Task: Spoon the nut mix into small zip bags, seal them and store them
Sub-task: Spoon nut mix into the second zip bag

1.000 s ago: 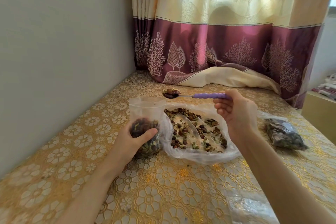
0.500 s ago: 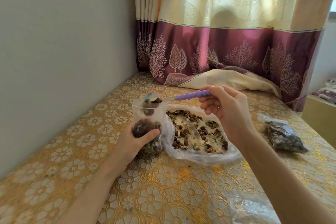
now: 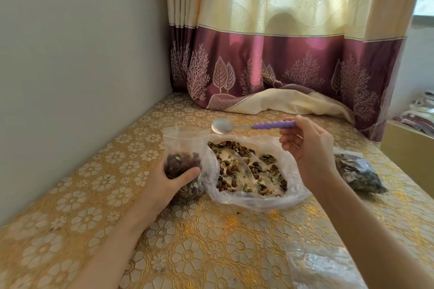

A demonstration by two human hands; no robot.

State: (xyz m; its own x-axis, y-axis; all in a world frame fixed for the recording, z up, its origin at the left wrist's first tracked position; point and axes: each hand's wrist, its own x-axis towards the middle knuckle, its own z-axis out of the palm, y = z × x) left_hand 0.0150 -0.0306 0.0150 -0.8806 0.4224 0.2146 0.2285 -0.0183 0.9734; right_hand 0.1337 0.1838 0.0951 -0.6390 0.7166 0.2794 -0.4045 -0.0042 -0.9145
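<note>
The left hand [image 3: 164, 183] grips a small zip bag [image 3: 184, 159], part full of nut mix and standing open just left of a tray [image 3: 249, 171] of loose mix lined with clear plastic. The right hand [image 3: 310, 148] pinches the purple handle of an empty spoon [image 3: 253, 125] above the tray's far edge. If the left hand loosens, the soft bag could slump and spill. Right of the tray lies a filled bag [image 3: 359, 176]. Everything rests on a gold flowered tablecloth [image 3: 199, 253]; a grey wall [image 3: 82, 65] stands left, curtains [image 3: 293, 42] behind.
</note>
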